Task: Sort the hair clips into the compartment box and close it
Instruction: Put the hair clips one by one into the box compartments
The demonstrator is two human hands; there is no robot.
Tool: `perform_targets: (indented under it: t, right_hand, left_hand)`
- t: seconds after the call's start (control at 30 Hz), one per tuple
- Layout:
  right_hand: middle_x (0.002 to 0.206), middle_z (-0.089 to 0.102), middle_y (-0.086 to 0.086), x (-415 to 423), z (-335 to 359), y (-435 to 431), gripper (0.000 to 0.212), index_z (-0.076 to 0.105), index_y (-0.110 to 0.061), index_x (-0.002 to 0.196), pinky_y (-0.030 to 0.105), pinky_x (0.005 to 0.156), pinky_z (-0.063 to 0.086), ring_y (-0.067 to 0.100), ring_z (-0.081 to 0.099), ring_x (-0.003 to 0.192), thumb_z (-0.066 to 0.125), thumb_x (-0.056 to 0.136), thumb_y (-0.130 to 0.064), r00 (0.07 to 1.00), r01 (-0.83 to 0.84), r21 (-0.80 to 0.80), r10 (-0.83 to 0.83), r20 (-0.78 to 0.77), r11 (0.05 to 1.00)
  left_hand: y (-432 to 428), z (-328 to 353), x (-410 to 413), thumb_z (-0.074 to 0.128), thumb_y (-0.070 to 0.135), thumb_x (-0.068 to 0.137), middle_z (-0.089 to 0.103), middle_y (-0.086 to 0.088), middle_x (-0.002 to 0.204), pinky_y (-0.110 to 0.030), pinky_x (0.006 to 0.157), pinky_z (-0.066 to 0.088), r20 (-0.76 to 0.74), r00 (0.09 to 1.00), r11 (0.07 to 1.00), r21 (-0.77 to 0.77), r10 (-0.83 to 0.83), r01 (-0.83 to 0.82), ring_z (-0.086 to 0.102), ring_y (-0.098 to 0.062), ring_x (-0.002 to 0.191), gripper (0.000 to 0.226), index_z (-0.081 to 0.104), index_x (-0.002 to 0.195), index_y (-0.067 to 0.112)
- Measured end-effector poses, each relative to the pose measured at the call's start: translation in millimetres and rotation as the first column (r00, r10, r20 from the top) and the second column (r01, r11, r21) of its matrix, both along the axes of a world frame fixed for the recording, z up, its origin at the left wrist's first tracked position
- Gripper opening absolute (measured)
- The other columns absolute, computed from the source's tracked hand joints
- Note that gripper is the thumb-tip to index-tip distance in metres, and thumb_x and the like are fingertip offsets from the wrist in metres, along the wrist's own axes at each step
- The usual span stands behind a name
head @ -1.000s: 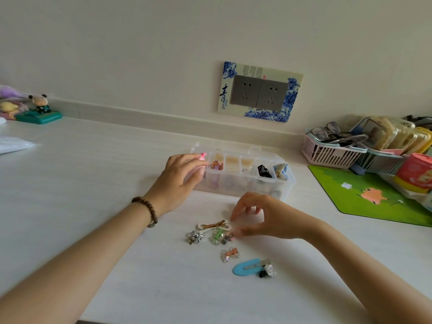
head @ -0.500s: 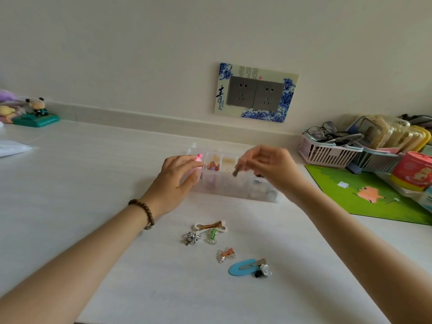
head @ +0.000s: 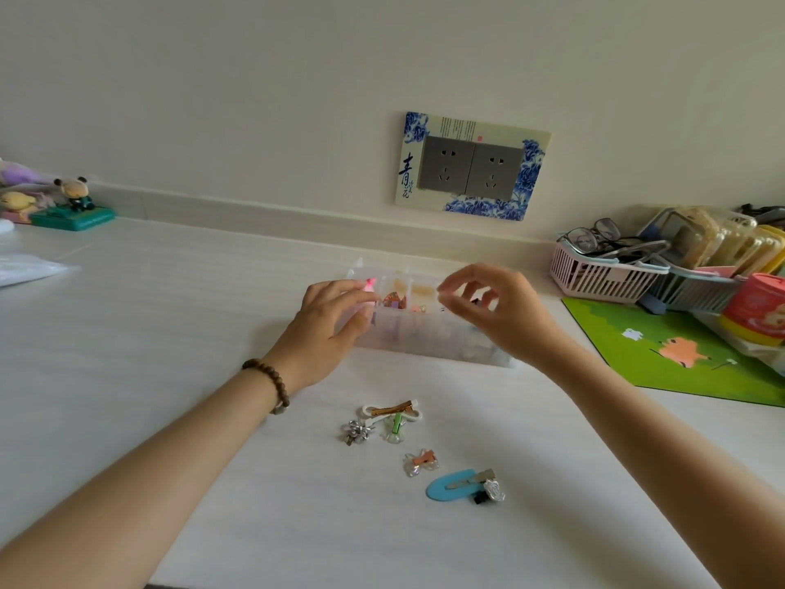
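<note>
The clear compartment box [head: 424, 346] lies open on the white desk, with small clips in several cells. My left hand [head: 331, 329] grips its left end, thumb on the front wall, fingertips next to a pink clip [head: 369, 286]. Above the box's middle hovers my right hand [head: 497, 316], fingers loosely curled and apart, nothing visible between them. Loose clips lie in front of the box: a white bone-shaped clip [head: 393, 411], a silver bow [head: 356, 431], a green clip [head: 396, 426], an orange bow clip [head: 421, 461], a blue oval clip [head: 450, 486] and a small clear-and-black clip [head: 490, 493].
A pink basket [head: 594, 278] with glasses, more baskets and a red tub [head: 756, 308] crowd the right side, beside a green mat [head: 679, 346]. Small figurines [head: 72, 206] and a plastic bag [head: 25, 269] sit far left. A wall socket [head: 471, 165] is behind the box.
My right hand picked a small clip from the pile, carried it up over the box, and now shows nothing in its fingers. My left hand stayed on the box.
</note>
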State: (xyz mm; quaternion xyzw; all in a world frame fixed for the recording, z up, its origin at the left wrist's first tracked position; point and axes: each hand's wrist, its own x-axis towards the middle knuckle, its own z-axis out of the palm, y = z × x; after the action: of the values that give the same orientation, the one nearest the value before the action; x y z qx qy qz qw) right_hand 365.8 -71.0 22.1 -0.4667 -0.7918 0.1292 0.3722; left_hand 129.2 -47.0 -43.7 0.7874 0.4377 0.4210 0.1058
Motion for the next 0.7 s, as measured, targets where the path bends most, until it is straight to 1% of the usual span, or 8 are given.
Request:
perform_targets:
  t: [0.1, 0.17, 0.23, 0.33, 0.4, 0.5, 0.57, 0.7]
  right_hand:
    - [0.09, 0.069, -0.013, 12, -9, -43, 0.013, 0.069, -0.03, 0.089, 0.032, 0.072, 0.05, 0.008, 0.06, 0.078, 0.066, 0.08, -0.039, 0.963, -0.206, -0.315, 0.249, 0.103, 0.926]
    - [0.093, 0.066, -0.012, 23, -18, -64, 0.018, 0.067, -0.03, 0.09, 0.03, 0.077, 0.045, 0.009, 0.058, 0.083, 0.07, 0.077, -0.042, 0.925, -0.223, -0.45, 0.333, 0.183, 0.865]
    - [0.094, 0.064, -0.012, 31, -27, -80, 0.022, 0.066, -0.031, 0.092, 0.027, 0.08, 0.042, 0.011, 0.055, 0.088, 0.074, 0.073, -0.04, 0.91, -0.211, -0.513, 0.359, 0.208, 0.832]
    - [0.094, 0.061, -0.014, 36, -37, -91, 0.026, 0.066, -0.032, 0.093, 0.021, 0.08, 0.041, 0.011, 0.052, 0.089, 0.078, 0.07, -0.037, 0.912, -0.197, -0.513, 0.348, 0.216, 0.835]
    - [0.09, 0.061, -0.012, 35, -42, -92, 0.023, 0.067, -0.029, 0.089, 0.025, 0.078, 0.043, 0.013, 0.053, 0.084, 0.079, 0.07, -0.035, 0.928, -0.194, -0.477, 0.318, 0.195, 0.857]
    - [0.079, 0.063, -0.002, 31, -48, -87, 0.017, 0.069, -0.025, 0.083, 0.032, 0.067, 0.045, 0.016, 0.049, 0.069, 0.079, 0.07, -0.029, 0.957, -0.184, -0.416, 0.259, 0.131, 0.89]
    - [0.076, 0.064, 0.0, 29, -52, -80, 0.015, 0.07, -0.024, 0.082, 0.028, 0.062, 0.045, 0.014, 0.049, 0.064, 0.079, 0.07, -0.027, 0.974, -0.159, -0.37, 0.206, 0.091, 0.915]
    - [0.077, 0.065, -0.011, 28, -57, -61, 0.014, 0.072, -0.023, 0.085, 0.017, 0.062, 0.046, 0.009, 0.055, 0.068, 0.077, 0.072, -0.025, 0.996, -0.027, -0.318, 0.051, 0.068, 0.948]
  left_hand:
    - [-1, 1, 1, 0.031, 0.049, 0.086, 0.048, 0.011, 0.125, -0.021, 0.104, 0.019, -0.013, 1.0, 1.0, 0.024, 0.01, -0.01, 0.03, -0.008, 0.121, 0.048, 0.057, 0.117, 0.025]
    - [-1, 2, 2, 0.035, 0.041, 0.087, 0.05, 0.007, 0.126, -0.022, 0.105, 0.019, -0.014, 1.0, 0.999, 0.033, 0.021, -0.02, 0.031, -0.013, 0.122, 0.041, 0.058, 0.116, 0.025]
    - [-2, 2, 3, 0.036, 0.039, 0.087, 0.05, 0.005, 0.128, -0.023, 0.106, 0.019, -0.024, 0.999, 0.999, 0.024, 0.025, -0.024, 0.032, -0.015, 0.123, 0.04, 0.058, 0.117, 0.024]
    - [-4, 2, 4, 0.037, 0.036, 0.089, 0.05, 0.004, 0.129, -0.021, 0.105, 0.018, -0.034, 0.999, 1.0, 0.012, 0.026, -0.026, 0.031, -0.016, 0.123, 0.038, 0.057, 0.118, 0.022]
    - [-5, 1, 4, 0.042, 0.029, 0.093, 0.05, 0.002, 0.13, -0.02, 0.104, 0.017, -0.041, 0.998, 0.999, 0.028, 0.037, -0.036, 0.031, -0.018, 0.124, 0.031, 0.057, 0.118, 0.02]
    - [-5, 0, 5, 0.043, 0.021, 0.093, 0.05, 0.001, 0.13, -0.013, 0.102, 0.014, -0.043, 0.998, 0.998, 0.047, 0.05, -0.048, 0.031, -0.019, 0.123, 0.029, 0.057, 0.118, 0.018]
    - [-6, -1, 5, 0.043, 0.021, 0.093, 0.05, 0.002, 0.13, -0.009, 0.1, 0.013, -0.036, 0.998, 0.998, 0.045, 0.047, -0.045, 0.031, -0.017, 0.123, 0.03, 0.057, 0.119, 0.018]
    - [-6, -2, 5, 0.043, 0.023, 0.093, 0.049, 0.004, 0.129, -0.014, 0.1, 0.015, -0.03, 0.999, 0.998, 0.045, 0.041, -0.04, 0.03, -0.014, 0.122, 0.03, 0.056, 0.12, 0.02]
